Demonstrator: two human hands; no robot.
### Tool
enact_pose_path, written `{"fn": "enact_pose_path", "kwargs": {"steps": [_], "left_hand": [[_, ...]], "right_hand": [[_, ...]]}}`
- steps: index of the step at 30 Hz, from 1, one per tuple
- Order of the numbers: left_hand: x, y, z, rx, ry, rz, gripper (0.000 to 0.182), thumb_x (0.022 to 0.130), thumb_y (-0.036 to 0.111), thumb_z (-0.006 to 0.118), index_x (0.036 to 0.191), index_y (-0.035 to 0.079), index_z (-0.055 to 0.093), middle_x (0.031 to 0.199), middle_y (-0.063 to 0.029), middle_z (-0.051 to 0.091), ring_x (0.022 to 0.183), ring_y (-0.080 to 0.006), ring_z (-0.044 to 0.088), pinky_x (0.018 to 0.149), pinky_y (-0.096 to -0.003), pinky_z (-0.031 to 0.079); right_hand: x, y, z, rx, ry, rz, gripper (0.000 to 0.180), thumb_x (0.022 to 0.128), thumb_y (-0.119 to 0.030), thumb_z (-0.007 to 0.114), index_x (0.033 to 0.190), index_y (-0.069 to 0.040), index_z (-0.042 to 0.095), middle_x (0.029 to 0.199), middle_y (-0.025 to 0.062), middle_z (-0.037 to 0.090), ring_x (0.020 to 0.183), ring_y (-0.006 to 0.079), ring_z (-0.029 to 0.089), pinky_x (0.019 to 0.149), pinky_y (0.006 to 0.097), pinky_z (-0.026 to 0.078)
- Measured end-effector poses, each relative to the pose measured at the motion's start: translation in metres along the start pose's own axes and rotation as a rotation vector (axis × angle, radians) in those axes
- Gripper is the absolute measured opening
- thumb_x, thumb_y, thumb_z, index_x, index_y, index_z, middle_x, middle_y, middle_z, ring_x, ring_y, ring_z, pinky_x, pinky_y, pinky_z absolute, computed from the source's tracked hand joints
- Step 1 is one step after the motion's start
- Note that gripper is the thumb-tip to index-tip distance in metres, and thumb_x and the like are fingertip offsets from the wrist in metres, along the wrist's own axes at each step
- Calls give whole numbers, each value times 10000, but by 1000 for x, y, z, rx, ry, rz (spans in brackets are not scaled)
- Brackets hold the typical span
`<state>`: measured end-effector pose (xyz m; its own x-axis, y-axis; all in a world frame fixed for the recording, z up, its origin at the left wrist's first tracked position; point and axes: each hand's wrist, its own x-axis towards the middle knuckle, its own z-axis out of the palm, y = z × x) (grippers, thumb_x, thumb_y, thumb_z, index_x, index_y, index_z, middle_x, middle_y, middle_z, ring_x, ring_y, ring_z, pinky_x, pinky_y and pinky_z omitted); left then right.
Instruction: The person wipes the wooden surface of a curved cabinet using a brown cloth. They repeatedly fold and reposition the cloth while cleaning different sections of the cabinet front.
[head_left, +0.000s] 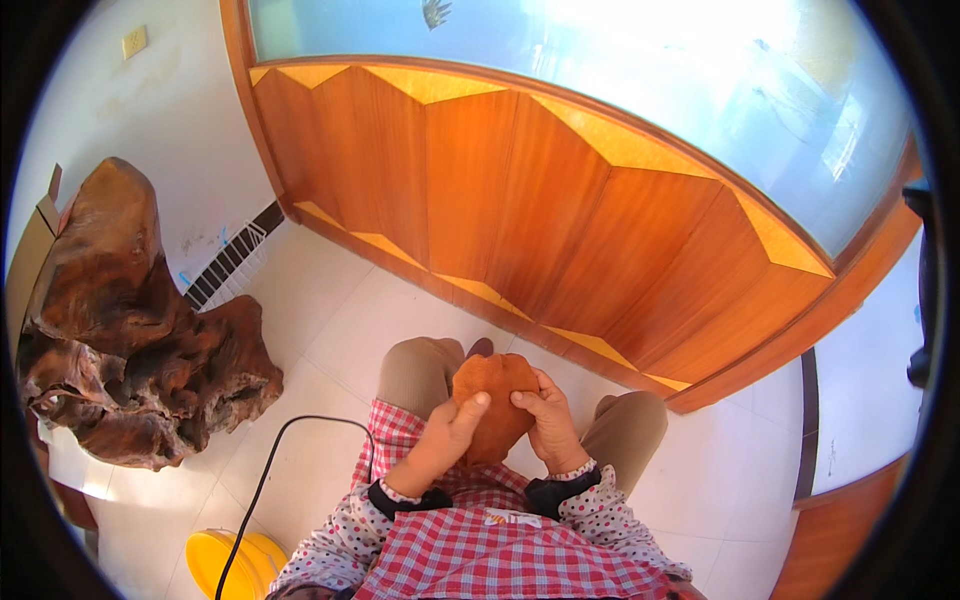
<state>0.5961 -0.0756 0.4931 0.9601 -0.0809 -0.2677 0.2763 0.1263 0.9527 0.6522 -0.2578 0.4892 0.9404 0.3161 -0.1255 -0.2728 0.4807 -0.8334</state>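
Note:
Held over my lap is a flat, orange-brown piece (498, 409) with a rounded lower end and a notched top edge; it looks like leather or wood, and I cannot tell which. My left hand (448, 431) grips its left side, the thumb lying on the near face and the fingers hidden behind. On the opposite edge my right hand (551, 421) pinches it between thumb and fingers. Under both forearms spreads a red-and-white checked apron (480, 555).
A large gnarled root-wood piece (135, 337) stands at left, near a white wire rack (238, 259). Below it is a yellow bucket (232, 559), crossed by a black cable (281, 442). A wood-panelled partition (525, 202) with glass above rises ahead of my knees.

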Motion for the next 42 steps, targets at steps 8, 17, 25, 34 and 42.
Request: {"fn": "enact_pose_path", "kwargs": {"steps": [8, 17, 25, 34, 42], "left_hand": [[0, 2, 7, -264, 165, 203, 369, 1032, 297, 606, 1263, 9, 603, 1127, -58, 667, 983, -120, 601, 887, -311, 500], [9, -19, 47, 24, -104, 62, 629, 982, 378, 685, 1431, 25, 421, 1159, -154, 613, 945, -192, 628, 757, -324, 552], [14, -12, 53, -439, -121, 115, 685, 963, 304, 721, 1478, 21, 370, 1335, -141, 558, 1176, -246, 612, 947, -374, 564], [23, -6, 47, -358, -47, 272, 514, 871, 86, 785, 1329, 15, 562, 1226, -69, 648, 1138, -171, 613, 997, -318, 498], [39, 7, 45, 178, -175, 329, 737, 859, 224, 799, 1468, 10, 443, 1382, -141, 530, 1228, -232, 567, 1076, -345, 445]], "right_hand": [[-8, -46, -5, 181, 215, -263, 487, 902, -44, 700, 1363, -8, 546, 1299, 100, 640, 1189, 219, 607, 1073, 370, 462], [-37, -48, 4, -8, 388, -510, 617, 851, 17, 699, 1422, 2, 466, 1352, 128, 591, 1220, 235, 592, 1075, 384, 469], [-53, -14, 7, 65, 208, -215, 605, 875, -3, 681, 1432, -1, 446, 1319, 132, 586, 1234, 240, 581, 1068, 384, 488], [-55, -4, -33, 89, 207, -37, 662, 979, -269, 630, 1540, -98, 321, 1428, 151, 519, 1282, 292, 561, 1029, 504, 520], [-42, -3, -52, 270, -116, 133, 718, 969, -467, 617, 1539, -132, 336, 1489, 129, 487, 1324, 318, 543, 991, 555, 550]]}}
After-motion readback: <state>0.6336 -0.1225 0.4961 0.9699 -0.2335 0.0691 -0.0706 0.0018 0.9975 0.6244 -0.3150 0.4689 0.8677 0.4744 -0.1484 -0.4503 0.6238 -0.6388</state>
